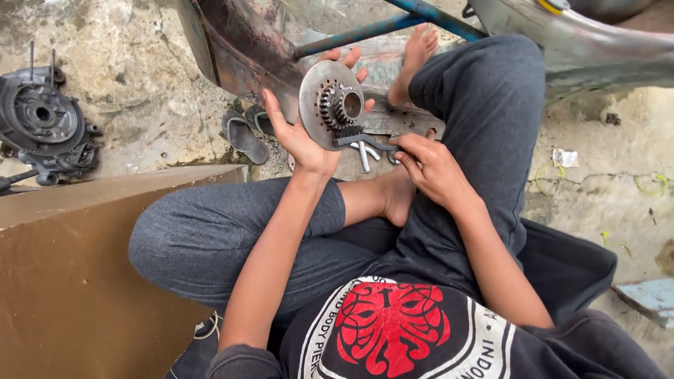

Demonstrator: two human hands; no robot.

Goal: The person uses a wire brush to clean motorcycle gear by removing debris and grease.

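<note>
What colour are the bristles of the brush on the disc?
Black, on a dark grey handle; the brush shows best in the head view.

The person wears a black short-sleeved T-shirt (421, 337) with the sleeve hems ending above the elbows. The chest carries a round print: a red, symmetrical ornamental figure at the centre, enclosed by a white ring bearing dark lettering. The legs are covered by dark grey trousers (210, 238) of soft, finely textured fabric, rolled or drawn up to calf level. Forearms are bare. Left hand (298, 137) and right hand (432, 168) carry no gloves, rings or watch. Both feet are bare.
</note>
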